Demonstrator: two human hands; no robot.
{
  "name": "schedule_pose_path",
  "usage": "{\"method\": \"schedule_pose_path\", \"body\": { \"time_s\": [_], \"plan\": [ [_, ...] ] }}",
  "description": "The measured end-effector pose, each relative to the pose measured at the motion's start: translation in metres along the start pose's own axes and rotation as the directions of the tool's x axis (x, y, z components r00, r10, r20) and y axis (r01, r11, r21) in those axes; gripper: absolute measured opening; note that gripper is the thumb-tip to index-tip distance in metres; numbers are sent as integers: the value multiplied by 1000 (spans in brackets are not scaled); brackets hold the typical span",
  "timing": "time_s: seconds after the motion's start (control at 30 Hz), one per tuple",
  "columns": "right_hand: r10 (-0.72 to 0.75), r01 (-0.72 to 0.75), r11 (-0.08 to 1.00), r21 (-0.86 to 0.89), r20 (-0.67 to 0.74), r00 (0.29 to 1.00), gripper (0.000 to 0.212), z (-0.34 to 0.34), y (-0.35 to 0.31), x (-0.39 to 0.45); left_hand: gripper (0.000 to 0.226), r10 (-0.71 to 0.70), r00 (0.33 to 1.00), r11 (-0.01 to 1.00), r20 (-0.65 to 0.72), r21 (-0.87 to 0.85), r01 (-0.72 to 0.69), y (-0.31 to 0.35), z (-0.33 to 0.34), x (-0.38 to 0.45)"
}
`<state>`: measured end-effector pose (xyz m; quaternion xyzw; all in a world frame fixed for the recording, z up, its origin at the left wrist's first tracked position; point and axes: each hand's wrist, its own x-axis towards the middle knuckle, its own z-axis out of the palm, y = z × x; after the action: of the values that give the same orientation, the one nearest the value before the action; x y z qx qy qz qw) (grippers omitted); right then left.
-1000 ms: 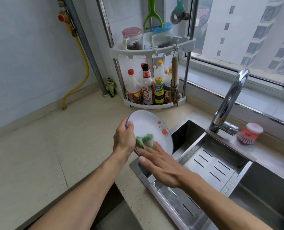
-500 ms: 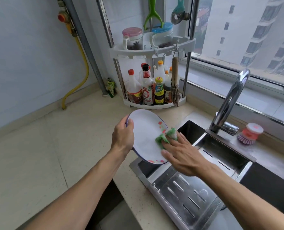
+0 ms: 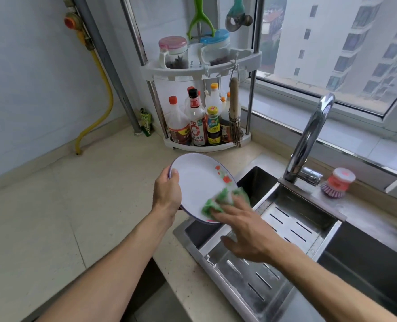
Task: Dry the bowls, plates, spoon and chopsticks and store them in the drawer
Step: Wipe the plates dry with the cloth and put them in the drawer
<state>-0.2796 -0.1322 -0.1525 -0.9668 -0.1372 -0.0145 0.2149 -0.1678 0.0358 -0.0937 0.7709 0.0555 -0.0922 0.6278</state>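
Your left hand (image 3: 167,194) grasps the round white plate with a thin blue rim and red-and-green flower print (image 3: 197,182) at its left edge, thumb on the face and fingers hidden behind it, so the plate stands tilted on edge with its face turned toward you. It hangs in the air over the seam between the pale speckled stone counter (image 3: 53,217) and the near-left corner of the stainless steel sink (image 3: 251,270). Your right hand (image 3: 246,231) presses a crumpled green-and-white cloth (image 3: 220,201) flat against the lower right part of the plate's face; the fingers lie spread and mostly straight over the cloth, the thumb splayed out below, and motion blur softens both hand and cloth, so you cannot tell whether any fingertip pinches the fabric. The two grips sit on opposite sides of the plate, left at the rim, right low on the face. Below your right hand a perforated steel drain tray (image 3: 285,231) lies across the sink. Behind it the curved chrome faucet (image 3: 309,140) rises just right of the plate, and a red-topped dish brush with purple bristles (image 3: 338,183) stands on the ledge beside the faucet base. Beyond the plate, a white corner rack (image 3: 206,66) in the counter's back corner holds sauce bottles (image 3: 197,119) below and lidded jars (image 3: 174,52) above, with a small bamboo whisk brush (image 3: 234,112) hanging from it. A yellow hose (image 3: 104,98) runs down the wall at left.
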Motion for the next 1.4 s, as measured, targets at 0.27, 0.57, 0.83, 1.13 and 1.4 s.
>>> {"method": "schedule_pose_path", "body": {
  "time_s": [0.27, 0.57, 0.83, 1.13, 1.4],
  "plan": [
    [-168, 85, 948, -308, -257, 952, 29, -8, 22, -1, 22, -260, 956, 964, 134, -13, 264, 8, -14, 6],
    [-193, 148, 947, -285, -135, 972, 6, -22, 27, 1, 64, 31, 638, 33, 769, 637, -770, -5, -14, -12],
    [234, -178, 962, 206, -291, 928, 48, -41, 21, -4, 33, 248, 730, 485, 637, 571, -662, -23, -6, -18],
    [668, -28, 357, 934, -234, 706, 16, -22, -37, 13, 35, 97, 893, 918, 440, 307, -251, -32, 11, -29],
    [497, -42, 761, 648, -540, 679, 55, -11, -26, 30, 43, 69, 921, 944, 383, 274, -184, -22, 15, -29]
  ]
}}
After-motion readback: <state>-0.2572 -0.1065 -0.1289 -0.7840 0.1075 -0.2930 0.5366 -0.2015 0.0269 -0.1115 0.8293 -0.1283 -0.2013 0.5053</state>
